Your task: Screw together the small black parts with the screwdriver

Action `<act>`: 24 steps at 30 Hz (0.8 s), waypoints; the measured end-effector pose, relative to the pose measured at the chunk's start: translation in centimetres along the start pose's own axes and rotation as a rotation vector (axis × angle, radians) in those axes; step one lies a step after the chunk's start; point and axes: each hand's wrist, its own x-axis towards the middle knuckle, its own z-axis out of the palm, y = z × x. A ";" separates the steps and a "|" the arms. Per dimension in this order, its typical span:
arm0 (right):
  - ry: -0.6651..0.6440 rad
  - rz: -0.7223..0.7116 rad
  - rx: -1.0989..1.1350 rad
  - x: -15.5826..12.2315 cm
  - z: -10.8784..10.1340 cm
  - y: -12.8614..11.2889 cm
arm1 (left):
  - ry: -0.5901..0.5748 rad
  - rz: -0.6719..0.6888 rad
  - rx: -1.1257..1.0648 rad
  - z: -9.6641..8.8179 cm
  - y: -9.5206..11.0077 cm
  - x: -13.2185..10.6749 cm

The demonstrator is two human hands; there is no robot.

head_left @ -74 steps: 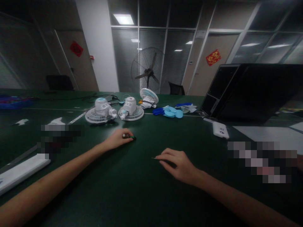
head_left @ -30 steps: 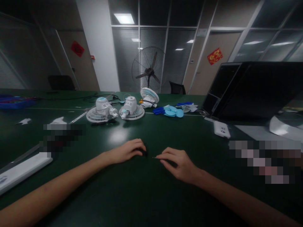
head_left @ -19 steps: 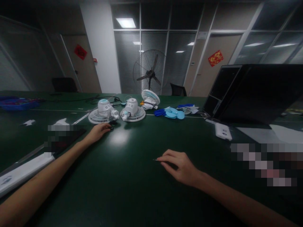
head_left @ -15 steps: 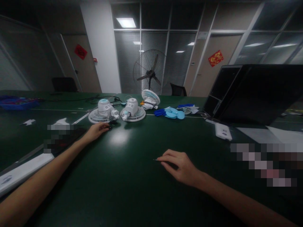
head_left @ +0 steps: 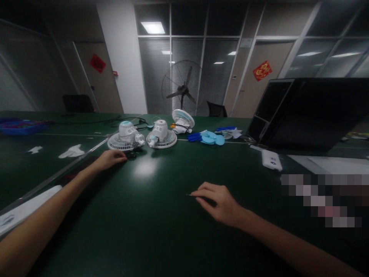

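Right of centre, the right hand [head_left: 216, 202] pinches a thin piece [head_left: 189, 195] over the green table [head_left: 155, 227]. At left, the left hand [head_left: 110, 159] is beside a small dark object [head_left: 132, 155], near a white fan head [head_left: 126, 130]; whether it grips anything, I cannot tell.

Over the green surface [head_left: 161, 238], the right hand [head_left: 216, 202] pinches a thin piece [head_left: 189, 195]; the left hand [head_left: 111, 159] is at a small dark object [head_left: 132, 155], contact unclear. Nearer the far edge sit three white fan heads [head_left: 161, 132] and a light-blue blade [head_left: 212, 138].
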 end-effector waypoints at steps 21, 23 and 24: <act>0.004 -0.013 -0.025 0.1 0.0 -0.3 | 0.212 0.039 -0.077 3.8 1.3 0.9; -0.002 -0.006 -0.021 0.1 0.0 -0.3 | 0.203 0.041 -0.076 3.8 1.3 0.8; -0.003 -0.004 -0.020 0.1 0.0 -0.3 | 0.196 0.033 -0.078 3.8 1.3 0.7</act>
